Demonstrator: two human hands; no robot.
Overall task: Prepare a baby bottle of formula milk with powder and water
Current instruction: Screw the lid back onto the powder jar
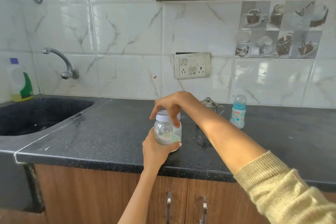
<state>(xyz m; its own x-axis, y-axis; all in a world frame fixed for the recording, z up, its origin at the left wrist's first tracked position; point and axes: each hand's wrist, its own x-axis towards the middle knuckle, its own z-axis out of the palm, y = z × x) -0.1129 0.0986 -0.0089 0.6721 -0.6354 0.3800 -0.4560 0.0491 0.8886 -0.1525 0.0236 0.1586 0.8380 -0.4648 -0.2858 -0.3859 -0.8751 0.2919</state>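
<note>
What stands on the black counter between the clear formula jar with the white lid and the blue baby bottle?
In the head view, a small steel pot with a knobbed lid, partly hidden behind the right forearm.

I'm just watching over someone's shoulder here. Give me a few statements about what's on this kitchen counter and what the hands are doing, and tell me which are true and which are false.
1. The left hand holds the clear jar around its lower part. True.
2. The jar's white lid lies on the counter. False: it sits on the jar, with the right hand gripping it from above.
3. The baby bottle stands upright near the wall. True.
4. The baby bottle is in the sink. False: it stands on the counter, right of the small steel pot.
5. The jar is filled to the top. False: only a low layer of pale contents shows.
</note>
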